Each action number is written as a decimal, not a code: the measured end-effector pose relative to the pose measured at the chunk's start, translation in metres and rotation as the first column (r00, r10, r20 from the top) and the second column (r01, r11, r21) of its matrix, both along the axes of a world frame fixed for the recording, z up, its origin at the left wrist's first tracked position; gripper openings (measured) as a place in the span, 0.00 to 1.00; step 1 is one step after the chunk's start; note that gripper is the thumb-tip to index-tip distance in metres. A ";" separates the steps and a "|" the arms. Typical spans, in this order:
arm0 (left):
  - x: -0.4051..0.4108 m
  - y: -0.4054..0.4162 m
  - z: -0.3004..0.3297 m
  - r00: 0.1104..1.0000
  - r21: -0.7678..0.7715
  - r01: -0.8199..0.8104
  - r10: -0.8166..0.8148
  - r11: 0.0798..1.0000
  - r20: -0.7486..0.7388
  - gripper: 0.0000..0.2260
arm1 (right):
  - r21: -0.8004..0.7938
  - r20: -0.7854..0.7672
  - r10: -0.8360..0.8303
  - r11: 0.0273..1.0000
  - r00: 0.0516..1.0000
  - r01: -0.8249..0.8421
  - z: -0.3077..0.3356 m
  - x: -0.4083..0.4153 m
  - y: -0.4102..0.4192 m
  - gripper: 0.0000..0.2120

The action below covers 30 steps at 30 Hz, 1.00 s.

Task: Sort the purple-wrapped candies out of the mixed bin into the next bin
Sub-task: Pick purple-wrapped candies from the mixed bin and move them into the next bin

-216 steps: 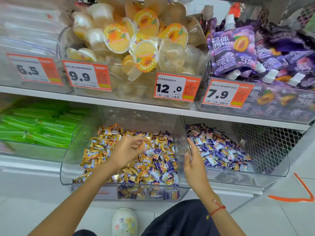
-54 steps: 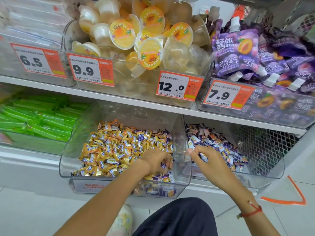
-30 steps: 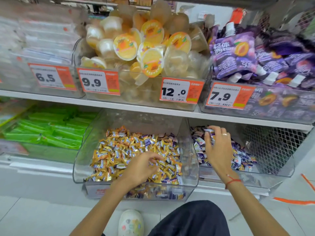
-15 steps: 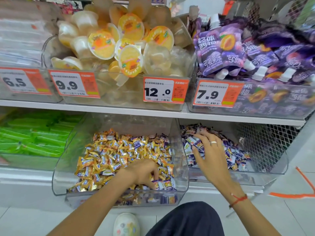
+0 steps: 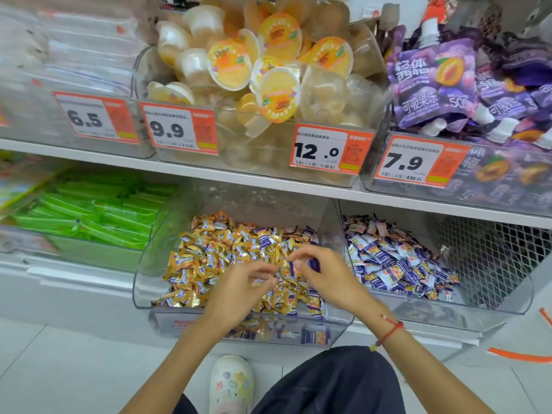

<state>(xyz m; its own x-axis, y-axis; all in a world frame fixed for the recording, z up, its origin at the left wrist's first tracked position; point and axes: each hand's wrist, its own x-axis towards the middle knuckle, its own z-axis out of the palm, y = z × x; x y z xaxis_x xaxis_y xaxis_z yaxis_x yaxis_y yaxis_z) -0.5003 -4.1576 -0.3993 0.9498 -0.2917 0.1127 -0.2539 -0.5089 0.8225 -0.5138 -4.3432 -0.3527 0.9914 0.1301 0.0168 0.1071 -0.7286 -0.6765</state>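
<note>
Both hands pinch in the mixed bin (image 5: pixel 143 282), the right hand (image 5: pixel 324 277) apparently grasping a purple candy (image 5: pixel 313 264), the left hand (image 5: pixel 239 289) unclear; a gold wrapper could tag along.

Two bare forearms with no sleeves reach toward a clear plastic mixed bin (image 5: pixel 143 294) of wrapped candies. The left hand (image 5: pixel 239 291) wears nothing on wrist or fingers. The wrist behind the right hand (image 5: pixel 325 279) carries a thin red string bracelet (image 5: pixel 391 330), with a small yellow-green bead hanging at its lower end. Below the bin, nearer the viewer, a leg is covered in dark navy trousers (image 5: pixel 331 383), and beside it is a white clog-style shoe (image 5: pixel 231 380) dotted with small coloured charms
</note>
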 end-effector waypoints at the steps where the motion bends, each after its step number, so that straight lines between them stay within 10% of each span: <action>1: -0.003 0.008 -0.005 0.992 0.189 -0.037 0.014 0.981 0.124 0.09 | -0.112 -0.001 0.006 0.994 1.000 -0.006 0.001 0.002 -0.003 0.09; 7: -0.006 0.025 -0.016 0.947 0.335 -0.209 0.104 0.919 0.305 0.10 | -0.758 -0.426 -0.023 0.555 0.905 -0.343 -0.016 0.019 0.010 0.15; 13: -0.006 0.026 -0.012 0.960 0.422 -0.181 0.065 0.888 0.274 0.13 | -0.597 -0.573 -0.206 0.768 0.793 -0.232 -0.051 0.028 0.028 0.11; 18: -0.009 0.023 -0.008 0.966 0.448 -0.203 0.104 0.871 0.236 0.13 | -0.140 -0.535 -0.121 0.989 0.836 0.053 -0.051 0.037 0.019 0.17; 21: -0.008 0.023 -0.011 0.971 0.410 -0.198 0.121 0.890 0.206 0.11 | 0.163 -0.499 -0.099 0.965 0.861 0.205 -0.047 0.034 0.017 0.20; 30: 0.000 0.008 0.013 0.974 0.158 -0.205 0.186 0.966 0.127 0.17 | 0.852 -0.454 0.096 0.337 0.886 0.400 -0.002 0.014 0.004 0.21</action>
